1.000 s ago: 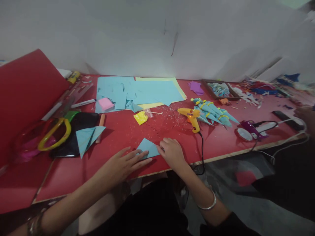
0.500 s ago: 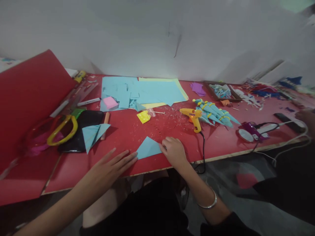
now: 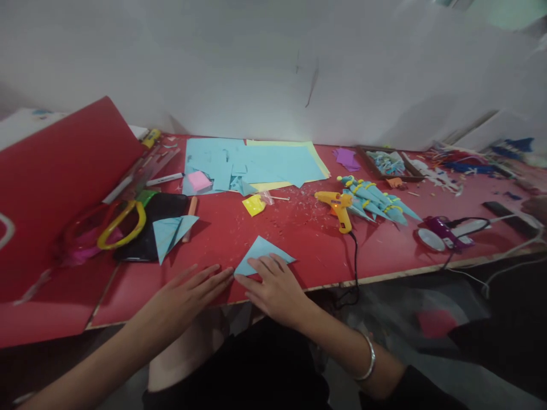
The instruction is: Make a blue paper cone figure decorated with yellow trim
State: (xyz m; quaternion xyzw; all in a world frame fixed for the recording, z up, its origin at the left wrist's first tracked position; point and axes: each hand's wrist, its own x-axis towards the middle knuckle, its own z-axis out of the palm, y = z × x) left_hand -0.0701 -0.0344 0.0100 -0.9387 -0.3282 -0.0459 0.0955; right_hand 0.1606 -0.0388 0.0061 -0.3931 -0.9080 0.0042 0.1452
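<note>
A folded blue paper triangle (image 3: 261, 248) lies flat near the front edge of the red table (image 3: 222, 239). My right hand (image 3: 276, 287) rests on its lower part with fingers spread, covering some of the front edge. My left hand (image 3: 199, 290) lies flat on the table, fingers stretched out, its fingertips at the paper's left corner. To the left stands a folded blue paper piece (image 3: 173, 232) beside an orange stick (image 3: 190, 216) and a black flat object (image 3: 143, 242).
A yellow glue gun (image 3: 335, 206) with a black cord lies right of centre, beside blue paper cones with yellow trim (image 3: 376, 199). Blue sheets (image 3: 282, 162) lie at the back. Yellow-handled scissors (image 3: 123, 230) are at left. A person's dark clothing (image 3: 508, 319) shows at right.
My right hand has slid left from the paper's right corner onto its lower middle, and its fingers have spread out. My left hand stays flat at the left corner.
</note>
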